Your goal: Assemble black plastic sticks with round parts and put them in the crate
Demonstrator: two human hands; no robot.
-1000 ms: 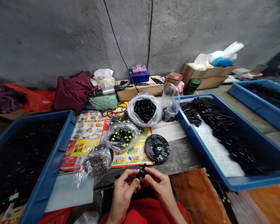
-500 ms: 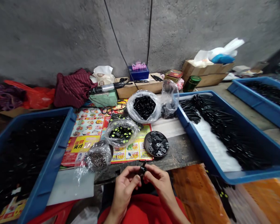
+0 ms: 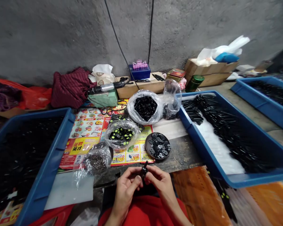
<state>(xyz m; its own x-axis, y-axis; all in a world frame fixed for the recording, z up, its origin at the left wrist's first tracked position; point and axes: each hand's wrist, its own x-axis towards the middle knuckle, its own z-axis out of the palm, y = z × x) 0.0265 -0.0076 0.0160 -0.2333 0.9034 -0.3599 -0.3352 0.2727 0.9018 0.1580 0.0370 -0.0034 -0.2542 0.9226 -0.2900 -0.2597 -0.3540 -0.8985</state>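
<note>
A small black part (image 3: 144,169) is pinched between my two hands, close to the table's front edge. My left hand (image 3: 130,184) grips it from the left, fingers curled and thumb pressed in. From the right, the thumb and fingertips of my right hand (image 3: 158,181) close on the same part. Its lower end is hidden by the fingers. Just beyond, a round dark dish (image 3: 147,150) holds flat black pieces. Left of the dish are a bag of black and yellow-green pieces (image 3: 122,135) and a bag of small metal pieces (image 3: 98,161).
Blue trays of black parts stand at left (image 3: 43,175), right (image 3: 198,147) and far right (image 3: 254,97). A plastic bag of black pieces (image 3: 145,107) sits mid-table on printed sheets (image 3: 86,125). Cardboard boxes (image 3: 209,73) and a green tin (image 3: 195,83) line the wall.
The camera view has shifted slightly. Both hands stay closed on the black part, whose upper tip shows a little higher and clearer between the fingers.
</note>
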